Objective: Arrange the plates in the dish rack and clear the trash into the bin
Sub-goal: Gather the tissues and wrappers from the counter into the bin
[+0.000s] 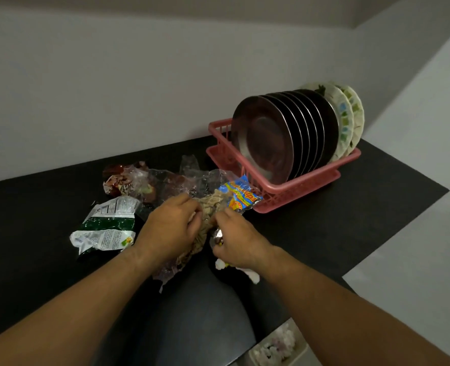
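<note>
The left hand [171, 228] has its fingers curled round a crumpled beige bundle [205, 220]; the right hand [237, 239] grabs the other side of the same bundle, so both hands hold it between them, just above the black counter [324, 220]; a shiny wrapper [217, 237] peeks out under the right fingers, and a bit of white tissue [253, 276] shows below that hand, but I cannot tell if the hand holds it; a blue and orange packet [241, 195] lies just past the bundle, touching the front of the pink dish rack [297, 191]; some crinkly clear plastic [176, 180] is spread out behind the hands; a brown wrapper [118, 178] sits at the far left of the plastic; a green and white packet [107, 223] lies flat beside the left hand; the rack stands on the counter to the right, near the corner of the grey wall [113, 101]; a row of dark plates [271, 136] stands on edge in it, packed close together; two pale plates [348, 120] with leafy patterns stand at the back of the row; a dark round shape sits low in front of the person, and I cannot tell what it is.
</note>
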`<move>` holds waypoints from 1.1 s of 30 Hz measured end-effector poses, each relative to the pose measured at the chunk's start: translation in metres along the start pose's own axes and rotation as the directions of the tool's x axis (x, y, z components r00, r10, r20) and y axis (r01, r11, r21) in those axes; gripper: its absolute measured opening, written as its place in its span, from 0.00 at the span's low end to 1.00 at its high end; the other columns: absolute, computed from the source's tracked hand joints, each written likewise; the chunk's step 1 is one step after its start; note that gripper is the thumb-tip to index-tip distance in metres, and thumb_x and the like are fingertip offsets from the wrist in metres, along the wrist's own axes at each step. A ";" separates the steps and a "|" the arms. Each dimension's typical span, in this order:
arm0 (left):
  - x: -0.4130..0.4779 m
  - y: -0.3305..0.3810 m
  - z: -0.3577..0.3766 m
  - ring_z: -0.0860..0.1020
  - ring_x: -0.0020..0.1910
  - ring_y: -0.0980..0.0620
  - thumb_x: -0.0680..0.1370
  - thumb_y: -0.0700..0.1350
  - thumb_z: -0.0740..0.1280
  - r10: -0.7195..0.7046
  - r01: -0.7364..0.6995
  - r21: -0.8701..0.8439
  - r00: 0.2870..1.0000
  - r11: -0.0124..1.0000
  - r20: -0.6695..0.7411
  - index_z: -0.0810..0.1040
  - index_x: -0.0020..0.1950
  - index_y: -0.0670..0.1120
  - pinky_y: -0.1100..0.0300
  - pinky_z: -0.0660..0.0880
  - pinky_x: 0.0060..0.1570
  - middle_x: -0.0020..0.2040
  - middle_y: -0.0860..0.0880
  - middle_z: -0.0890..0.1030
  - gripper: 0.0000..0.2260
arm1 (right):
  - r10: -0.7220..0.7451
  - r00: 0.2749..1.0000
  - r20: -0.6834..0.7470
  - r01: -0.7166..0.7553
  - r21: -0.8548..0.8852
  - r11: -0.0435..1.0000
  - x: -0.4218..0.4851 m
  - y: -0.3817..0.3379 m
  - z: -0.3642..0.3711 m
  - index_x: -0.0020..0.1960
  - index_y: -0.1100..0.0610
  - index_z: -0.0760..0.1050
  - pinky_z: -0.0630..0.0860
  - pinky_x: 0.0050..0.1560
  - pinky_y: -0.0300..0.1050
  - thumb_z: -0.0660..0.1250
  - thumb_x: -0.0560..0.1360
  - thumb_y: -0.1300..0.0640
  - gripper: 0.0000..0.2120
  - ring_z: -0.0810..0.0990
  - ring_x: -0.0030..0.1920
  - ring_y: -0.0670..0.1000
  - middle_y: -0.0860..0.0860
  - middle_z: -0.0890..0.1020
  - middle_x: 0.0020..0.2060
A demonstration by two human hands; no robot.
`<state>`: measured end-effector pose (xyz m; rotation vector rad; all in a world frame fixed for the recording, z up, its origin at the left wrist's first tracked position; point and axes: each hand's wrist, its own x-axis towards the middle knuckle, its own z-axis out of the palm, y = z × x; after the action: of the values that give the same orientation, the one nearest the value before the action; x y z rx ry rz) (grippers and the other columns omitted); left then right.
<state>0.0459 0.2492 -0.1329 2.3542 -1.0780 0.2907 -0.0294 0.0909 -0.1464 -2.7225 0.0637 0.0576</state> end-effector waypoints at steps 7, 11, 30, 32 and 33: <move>0.005 0.008 0.003 0.76 0.43 0.51 0.77 0.44 0.67 0.019 -0.019 0.006 1.000 1.000 -0.019 0.80 0.50 0.44 0.58 0.72 0.40 0.46 0.50 0.77 0.05 | 0.053 0.982 -0.183 -0.037 0.091 0.995 0.000 0.016 -0.053 0.54 0.54 0.77 0.74 0.47 0.32 0.68 0.74 0.66 0.11 0.77 0.47 0.43 0.47 0.78 0.53; 0.005 0.021 0.012 0.76 0.46 0.50 0.77 0.49 0.65 0.010 -0.010 -0.018 0.999 1.000 0.034 0.80 0.50 0.46 0.56 0.73 0.43 0.47 0.50 0.78 0.08 | 0.107 0.960 -0.258 -0.080 0.114 0.990 -0.012 0.029 -0.072 0.54 0.52 0.77 0.73 0.43 0.34 0.72 0.76 0.57 0.08 0.77 0.42 0.44 0.46 0.77 0.49; -0.041 0.089 0.107 0.75 0.54 0.47 0.81 0.47 0.58 -0.030 -0.078 0.240 0.909 0.968 0.415 0.63 0.72 0.49 0.55 0.72 0.46 0.63 0.47 0.70 0.20 | 0.406 0.898 -0.167 -0.378 0.178 0.909 -0.080 0.077 -0.074 0.40 0.49 0.66 0.65 0.33 0.38 0.81 0.62 0.42 0.25 0.71 0.37 0.44 0.46 0.72 0.41; -0.039 0.091 0.099 0.78 0.50 0.49 0.82 0.51 0.57 -0.070 -0.023 0.239 0.925 0.971 0.374 0.67 0.68 0.50 0.55 0.74 0.43 0.60 0.49 0.73 0.16 | 0.410 0.903 -0.127 -0.388 0.166 0.907 -0.084 0.081 -0.076 0.40 0.48 0.64 0.65 0.33 0.38 0.82 0.59 0.42 0.28 0.71 0.40 0.44 0.46 0.69 0.44; -0.036 0.090 0.092 0.78 0.48 0.50 0.82 0.54 0.55 -0.095 0.004 0.260 0.936 0.966 0.338 0.72 0.62 0.50 0.55 0.74 0.42 0.56 0.49 0.76 0.14 | 0.414 0.905 -0.095 -0.397 0.156 0.904 -0.086 0.083 -0.077 0.40 0.47 0.63 0.65 0.33 0.38 0.83 0.59 0.43 0.28 0.72 0.40 0.45 0.46 0.68 0.45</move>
<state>-0.0476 0.1727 -0.1905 2.7334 -1.1974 -0.0131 -0.1172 -0.0129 -0.1052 -2.5306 0.6507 0.0002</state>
